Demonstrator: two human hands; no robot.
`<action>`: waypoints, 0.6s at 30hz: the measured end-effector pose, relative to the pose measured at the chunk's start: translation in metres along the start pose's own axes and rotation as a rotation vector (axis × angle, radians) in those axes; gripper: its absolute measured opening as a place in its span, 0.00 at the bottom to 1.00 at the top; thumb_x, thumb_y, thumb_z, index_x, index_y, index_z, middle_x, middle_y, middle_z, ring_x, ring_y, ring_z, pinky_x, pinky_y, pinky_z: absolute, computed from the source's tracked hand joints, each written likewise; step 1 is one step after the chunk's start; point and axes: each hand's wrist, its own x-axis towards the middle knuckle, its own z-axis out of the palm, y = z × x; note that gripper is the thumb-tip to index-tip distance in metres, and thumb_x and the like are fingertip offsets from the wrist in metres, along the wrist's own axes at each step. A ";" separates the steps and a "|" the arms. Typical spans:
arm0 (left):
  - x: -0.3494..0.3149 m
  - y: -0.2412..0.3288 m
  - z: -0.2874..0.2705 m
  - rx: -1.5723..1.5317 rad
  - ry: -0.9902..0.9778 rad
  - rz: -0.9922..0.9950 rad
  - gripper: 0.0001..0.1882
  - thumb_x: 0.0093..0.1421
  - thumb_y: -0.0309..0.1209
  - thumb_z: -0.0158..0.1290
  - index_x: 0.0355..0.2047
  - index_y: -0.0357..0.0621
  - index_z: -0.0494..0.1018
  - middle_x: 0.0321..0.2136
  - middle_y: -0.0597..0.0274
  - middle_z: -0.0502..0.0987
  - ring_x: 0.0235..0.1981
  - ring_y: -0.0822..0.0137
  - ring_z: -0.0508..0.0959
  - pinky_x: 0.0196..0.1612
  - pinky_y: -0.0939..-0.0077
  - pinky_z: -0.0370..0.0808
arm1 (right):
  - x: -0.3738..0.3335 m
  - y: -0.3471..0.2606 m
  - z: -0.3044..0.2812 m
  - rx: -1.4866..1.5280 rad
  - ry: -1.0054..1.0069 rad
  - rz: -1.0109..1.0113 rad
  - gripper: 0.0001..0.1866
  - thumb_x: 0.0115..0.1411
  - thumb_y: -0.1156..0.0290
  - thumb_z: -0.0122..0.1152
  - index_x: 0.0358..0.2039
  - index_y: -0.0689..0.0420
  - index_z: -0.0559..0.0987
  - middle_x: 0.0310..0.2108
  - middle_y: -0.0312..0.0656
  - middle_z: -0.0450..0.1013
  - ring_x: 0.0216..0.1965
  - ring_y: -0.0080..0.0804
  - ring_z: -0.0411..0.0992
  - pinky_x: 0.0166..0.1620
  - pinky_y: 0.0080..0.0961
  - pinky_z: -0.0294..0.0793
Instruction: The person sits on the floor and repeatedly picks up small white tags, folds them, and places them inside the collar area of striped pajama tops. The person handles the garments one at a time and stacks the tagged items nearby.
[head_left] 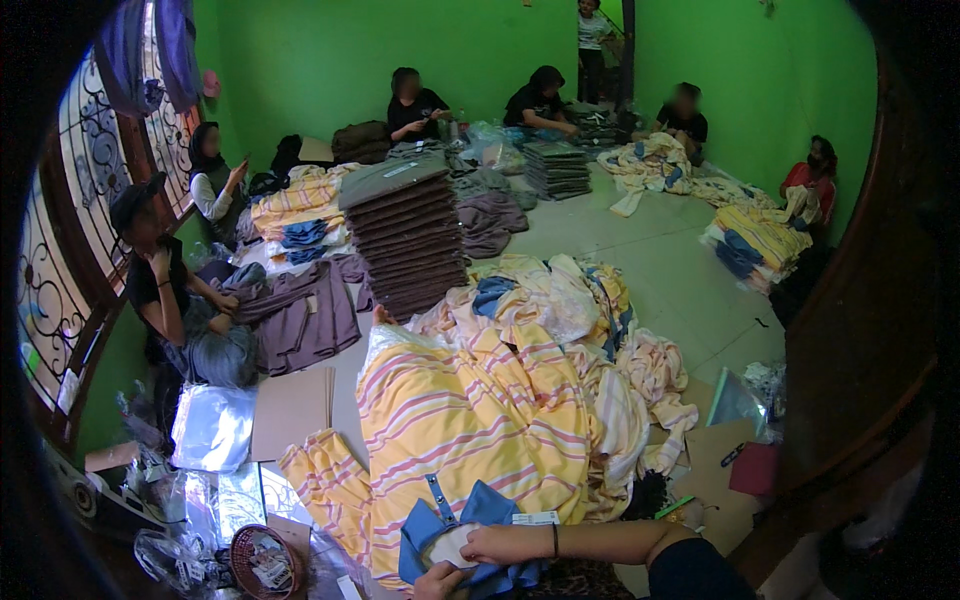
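Observation:
A yellow shirt [470, 420] with red and white stripes lies spread before me, its blue collar [415, 535] toward me. Inside the collar a pale lining or insert [447, 548] shows. Fingers of my right hand [505, 543] are closed at this pale part; a dark band circles the wrist. My left hand [438, 582] pinches the collar's near edge, partly cut off by the picture's lower rim. Above my right hand a white tag [535, 518] lies on the blue cloth. A blue button placket [438, 497] runs away from the collar.
Beyond the shirt, crumpled striped garments [550, 300] adjoin a tall stack of folded dark garments [405, 235]. To the left lie cardboard sheets [293, 410], clear plastic bags [213, 425] and a basket of tags [265, 560]. A green cutter [675, 507] lies right. Several people sit along the walls.

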 end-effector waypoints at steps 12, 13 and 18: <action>-0.001 -0.004 0.003 0.029 0.056 0.071 0.18 0.38 0.21 0.51 0.34 0.43 0.73 0.26 0.54 0.70 0.29 0.54 0.71 0.31 0.68 0.69 | -0.009 -0.007 -0.002 0.018 0.191 -0.106 0.05 0.49 0.75 0.46 0.28 0.59 0.67 0.24 0.48 0.65 0.28 0.49 0.67 0.32 0.36 0.67; -0.001 -0.004 0.003 0.030 0.044 0.066 0.18 0.38 0.21 0.51 0.34 0.43 0.73 0.26 0.54 0.70 0.29 0.54 0.71 0.31 0.68 0.69 | -0.010 -0.009 -0.001 0.019 0.189 -0.081 0.05 0.48 0.75 0.46 0.29 0.59 0.66 0.25 0.47 0.65 0.28 0.48 0.67 0.32 0.36 0.67; 0.001 0.001 0.000 0.039 0.065 0.077 0.16 0.38 0.21 0.51 0.32 0.42 0.73 0.26 0.55 0.70 0.29 0.55 0.71 0.30 0.68 0.69 | -0.011 -0.016 0.003 0.024 0.212 -0.040 0.06 0.49 0.75 0.47 0.29 0.59 0.66 0.25 0.47 0.65 0.29 0.47 0.67 0.32 0.35 0.67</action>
